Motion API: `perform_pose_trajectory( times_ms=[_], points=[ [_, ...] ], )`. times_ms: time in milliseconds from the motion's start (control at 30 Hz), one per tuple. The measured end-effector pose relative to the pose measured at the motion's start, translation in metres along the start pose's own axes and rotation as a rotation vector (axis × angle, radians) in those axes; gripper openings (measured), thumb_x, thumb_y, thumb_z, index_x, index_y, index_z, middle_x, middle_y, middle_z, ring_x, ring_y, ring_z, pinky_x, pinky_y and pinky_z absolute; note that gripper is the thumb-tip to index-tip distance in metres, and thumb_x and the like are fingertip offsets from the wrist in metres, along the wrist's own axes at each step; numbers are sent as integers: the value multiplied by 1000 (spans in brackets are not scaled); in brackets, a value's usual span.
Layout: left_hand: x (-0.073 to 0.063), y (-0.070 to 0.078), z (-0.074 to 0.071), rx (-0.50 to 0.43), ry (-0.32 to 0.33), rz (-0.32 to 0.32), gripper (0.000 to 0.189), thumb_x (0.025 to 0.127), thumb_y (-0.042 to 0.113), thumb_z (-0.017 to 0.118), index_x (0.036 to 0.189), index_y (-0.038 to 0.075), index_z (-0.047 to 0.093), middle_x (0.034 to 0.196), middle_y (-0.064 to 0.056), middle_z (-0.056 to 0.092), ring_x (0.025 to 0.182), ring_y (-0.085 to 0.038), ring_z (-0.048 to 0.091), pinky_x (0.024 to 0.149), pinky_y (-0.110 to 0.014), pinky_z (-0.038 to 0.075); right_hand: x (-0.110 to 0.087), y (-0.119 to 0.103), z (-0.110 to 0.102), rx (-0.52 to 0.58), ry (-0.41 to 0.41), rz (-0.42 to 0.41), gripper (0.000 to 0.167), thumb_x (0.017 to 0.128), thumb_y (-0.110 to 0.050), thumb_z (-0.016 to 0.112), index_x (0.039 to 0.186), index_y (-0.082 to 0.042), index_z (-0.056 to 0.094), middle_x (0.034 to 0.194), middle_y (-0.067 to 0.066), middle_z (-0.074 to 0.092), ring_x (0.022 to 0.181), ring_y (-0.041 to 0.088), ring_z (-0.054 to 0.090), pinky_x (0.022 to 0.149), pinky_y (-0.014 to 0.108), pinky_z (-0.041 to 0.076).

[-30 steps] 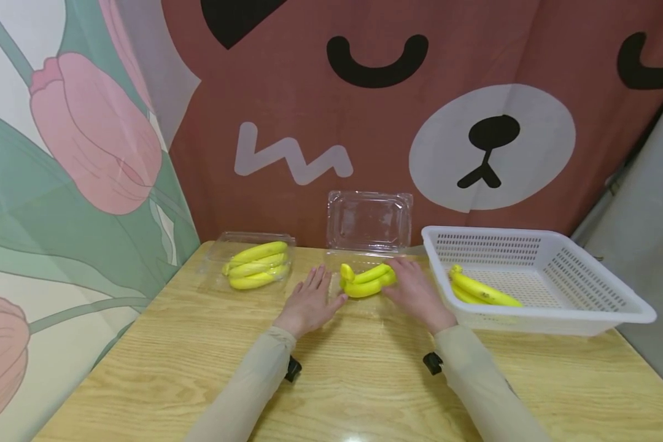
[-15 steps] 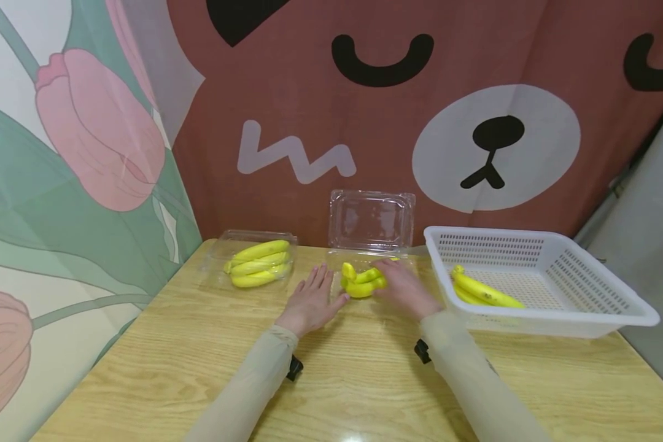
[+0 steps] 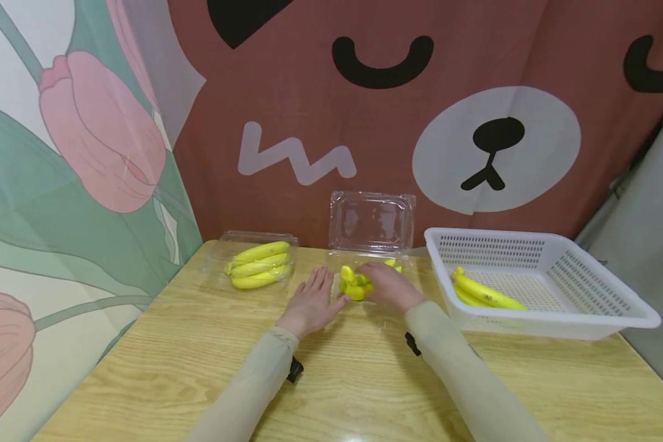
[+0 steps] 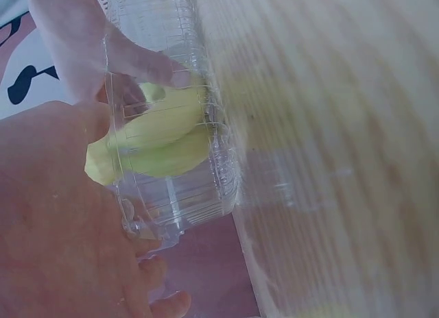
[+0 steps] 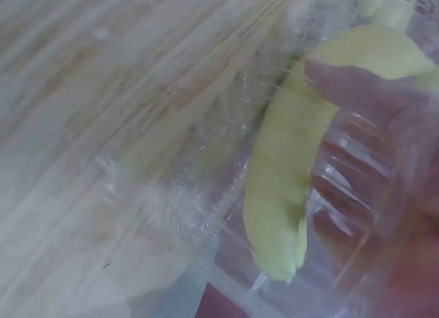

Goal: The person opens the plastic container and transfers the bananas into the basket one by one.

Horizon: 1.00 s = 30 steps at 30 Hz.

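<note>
A clear plastic clamshell box (image 3: pixel 372 222) lies open in the middle, its lid raised at the back. Yellow bananas (image 3: pixel 356 292) lie in its base, partly hidden by my right hand (image 3: pixel 391 286). That hand reaches in from the right and grips a banana (image 5: pixel 280 153) across its middle, the thumb on the near side and fingers beyond it. Both wrist views show the banana through the box wall. My left hand (image 3: pixel 308 302) lies flat with straight fingers at the box's left side, its thumb by the front corner.
At the left, another clear box (image 3: pixel 221 240) contains several bananas (image 3: pixel 258 265). A white perforated basket (image 3: pixel 536 324) stands at the right with bananas (image 3: pixel 487 291) in its near left part. Behind the wooden table (image 3: pixel 342 393) hangs a printed curtain (image 3: pixel 287 209).
My right hand has slid left along the bananas, from their right end towards the stem end, and now covers more of them. The left hand has stayed in place.
</note>
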State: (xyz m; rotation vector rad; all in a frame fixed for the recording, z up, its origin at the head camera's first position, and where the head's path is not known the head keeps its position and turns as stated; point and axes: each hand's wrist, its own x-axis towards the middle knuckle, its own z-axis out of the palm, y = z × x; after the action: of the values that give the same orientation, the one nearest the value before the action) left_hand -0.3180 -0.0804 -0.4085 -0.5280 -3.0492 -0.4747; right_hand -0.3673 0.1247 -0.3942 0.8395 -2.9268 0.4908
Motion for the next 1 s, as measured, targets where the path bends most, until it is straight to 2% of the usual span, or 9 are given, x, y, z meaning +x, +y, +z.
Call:
perform_pose_trajectory(
  times_ms=[233,433,500,767,1000],
  points=[
    [3,-3,4,-5,17,7,78,102,58,33,157,5,21,164,-12,6,149,-30,6,118,-52,16,10,-4,4,-23,-80,-4,54,88,-23,76,135,-7,58,137,12,57,129,33,49,112,49,32],
    [2,-2,4,0,10,7,77,102,56,33,157,3,20,164,-12,4,149,-30,4,118,-52,15,12,-6,4,-29,-104,6,42,89,-23,75,128,-12,63,130,9,62,123,30,53,109,48,36],
    [2,-2,3,2,9,7,77,102,57,33,157,4,20,164,-12,4,149,-30,5,118,-52,15,13,-5,4,-33,-102,6,43,89,-23,75,128,-12,63,130,9,62,122,31,53,109,48,36],
    [-1,0,0,4,-2,-3,79,101,61,30,157,5,20,164,-11,5,149,-28,5,118,-50,16,12,-4,6,-63,-93,9,61,85,-14,79,139,-3,53,136,15,57,126,35,50,110,49,34],
    [1,-1,1,5,3,-2,79,101,61,30,157,5,21,164,-11,6,149,-27,5,118,-50,17,13,-4,8,-86,5,-27,67,76,-18,86,135,-6,57,131,17,60,120,37,54,106,53,38]
  ],
)
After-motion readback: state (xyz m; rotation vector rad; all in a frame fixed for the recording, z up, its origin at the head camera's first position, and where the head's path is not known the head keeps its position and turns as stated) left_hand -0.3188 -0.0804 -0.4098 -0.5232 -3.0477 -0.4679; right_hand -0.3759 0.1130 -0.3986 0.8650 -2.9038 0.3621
